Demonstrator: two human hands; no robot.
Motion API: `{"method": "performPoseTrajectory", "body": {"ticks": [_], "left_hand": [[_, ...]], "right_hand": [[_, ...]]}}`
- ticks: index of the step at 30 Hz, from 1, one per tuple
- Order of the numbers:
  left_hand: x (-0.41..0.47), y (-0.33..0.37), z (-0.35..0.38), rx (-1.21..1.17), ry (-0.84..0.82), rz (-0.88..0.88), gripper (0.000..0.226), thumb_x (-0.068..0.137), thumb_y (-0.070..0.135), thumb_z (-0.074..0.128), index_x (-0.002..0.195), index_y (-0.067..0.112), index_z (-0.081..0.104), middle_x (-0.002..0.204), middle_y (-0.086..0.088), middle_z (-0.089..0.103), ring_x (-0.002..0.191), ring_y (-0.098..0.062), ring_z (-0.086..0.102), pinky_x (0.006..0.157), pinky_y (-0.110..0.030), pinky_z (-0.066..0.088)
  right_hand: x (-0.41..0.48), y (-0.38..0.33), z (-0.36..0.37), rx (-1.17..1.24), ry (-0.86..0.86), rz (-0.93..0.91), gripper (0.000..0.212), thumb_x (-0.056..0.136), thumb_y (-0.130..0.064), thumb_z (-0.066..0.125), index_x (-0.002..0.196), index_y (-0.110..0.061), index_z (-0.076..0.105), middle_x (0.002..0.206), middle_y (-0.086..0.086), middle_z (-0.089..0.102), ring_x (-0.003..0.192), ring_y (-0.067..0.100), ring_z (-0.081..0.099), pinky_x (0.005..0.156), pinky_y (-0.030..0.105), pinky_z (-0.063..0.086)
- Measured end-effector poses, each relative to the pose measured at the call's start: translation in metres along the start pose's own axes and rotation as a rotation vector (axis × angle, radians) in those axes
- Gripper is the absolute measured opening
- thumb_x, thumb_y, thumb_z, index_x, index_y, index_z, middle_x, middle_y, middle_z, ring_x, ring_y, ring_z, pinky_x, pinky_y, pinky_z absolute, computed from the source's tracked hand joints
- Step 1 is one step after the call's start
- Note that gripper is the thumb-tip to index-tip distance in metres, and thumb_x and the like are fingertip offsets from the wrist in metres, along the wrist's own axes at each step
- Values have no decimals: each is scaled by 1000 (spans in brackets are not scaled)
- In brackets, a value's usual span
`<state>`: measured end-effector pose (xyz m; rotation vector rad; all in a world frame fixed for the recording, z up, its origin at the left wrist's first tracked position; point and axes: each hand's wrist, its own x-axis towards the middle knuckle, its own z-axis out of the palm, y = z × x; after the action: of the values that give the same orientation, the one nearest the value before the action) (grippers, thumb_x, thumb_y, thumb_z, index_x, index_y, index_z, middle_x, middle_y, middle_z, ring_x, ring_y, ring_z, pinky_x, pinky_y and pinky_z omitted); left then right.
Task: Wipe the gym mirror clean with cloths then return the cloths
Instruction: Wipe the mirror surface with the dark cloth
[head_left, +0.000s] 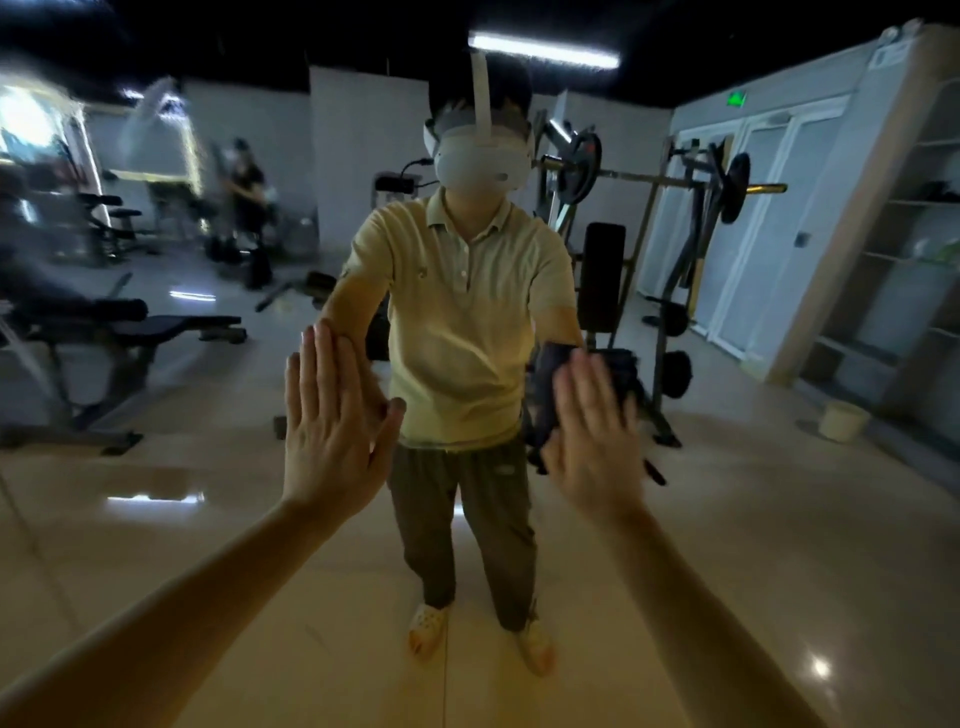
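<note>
A large wall mirror (753, 519) fills the view and reflects a glossy tiled gym floor and a black barbell rack (670, 182). The left hand (332, 415) lies flat on the glass, with its fingers (324, 364) straight and pressed together and the thumb held out to the side. The right hand (597, 436) is blurred. Its fingers (595, 387) are straight and slightly spread, pressing a dark crumpled cloth (548, 384) against the glass. The cloth shows past those fingertips and along their thumb side, between the two hands.
</note>
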<state>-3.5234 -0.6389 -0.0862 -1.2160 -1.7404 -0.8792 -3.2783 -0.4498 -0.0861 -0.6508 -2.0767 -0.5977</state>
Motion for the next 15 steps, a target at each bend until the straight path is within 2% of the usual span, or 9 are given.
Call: {"method": "performPoseTrajectory", "body": {"ticks": [2, 4, 6, 8, 10, 12, 14, 15], "left_hand": [[2, 6, 12, 28, -2, -61, 91, 104, 50, 39, 164, -5, -1, 172, -28, -3, 161, -41, -3, 131, -56, 3], [2, 7, 19, 37, 0, -74, 94, 101, 53, 37, 163, -8, 1, 171, -31, -1, 161, -41, -5, 131, -55, 0], [1, 5, 20, 49, 13, -66, 95, 101, 53, 37, 162, -10, 2, 171, -32, 0, 161, -42, -6, 130, -55, -1], [0, 4, 19, 60, 13, -51, 94, 101, 53, 37, 162, -9, 1, 171, -31, -2, 161, -42, -6, 130, -55, -2], [-1, 2, 17, 68, 7, -23, 92, 103, 52, 36, 162, -9, 1, 171, -30, -3, 161, -42, -6, 131, -55, -1], [-4, -4, 15, 63, 8, 12, 87, 105, 48, 36, 163, -9, 3, 171, -30, -2, 160, -44, -3, 131, -54, 0], [-5, -13, 14, 54, 12, 60, 82, 106, 41, 38, 163, -7, 3, 172, -27, -4, 161, -44, -2, 131, -53, 0], [-5, -16, 12, 51, 6, 76, 81, 106, 37, 39, 164, -5, 2, 173, -25, -5, 161, -43, -3, 131, -52, 0]], "right_hand": [[-22, 46, -5, -53, 13, 175, 73, 105, -36, 29, 166, -15, -5, 175, 12, -2, 162, 32, 2, 129, 51, -3], [-37, 61, -5, -49, 26, 339, 80, 98, -29, 36, 166, -9, -2, 174, 15, 0, 161, 34, 3, 129, 55, 5], [-38, 37, 1, 21, 65, 485, 84, 93, -25, 41, 165, -5, 2, 174, 18, 1, 161, 35, 2, 128, 55, 7], [-37, -13, 12, 129, 76, 505, 83, 97, -26, 39, 165, -6, -2, 173, 19, 0, 161, 35, 1, 130, 53, 3], [-38, -71, 24, 194, 55, 368, 77, 102, -31, 34, 166, -8, -4, 174, 17, -3, 161, 34, 1, 130, 52, -2], [-37, -121, 39, 193, 17, 120, 71, 106, -30, 31, 167, -10, -1, 175, 12, -5, 162, 29, 1, 129, 50, -3], [-36, -155, 53, 168, -11, -188, 68, 107, -25, 37, 167, -11, 9, 175, 9, -1, 162, 24, 2, 131, 47, 3], [-33, -162, 57, 174, -6, -276, 64, 106, -20, 42, 165, -11, 20, 174, 7, 9, 161, 22, 4, 130, 45, 9]]}}
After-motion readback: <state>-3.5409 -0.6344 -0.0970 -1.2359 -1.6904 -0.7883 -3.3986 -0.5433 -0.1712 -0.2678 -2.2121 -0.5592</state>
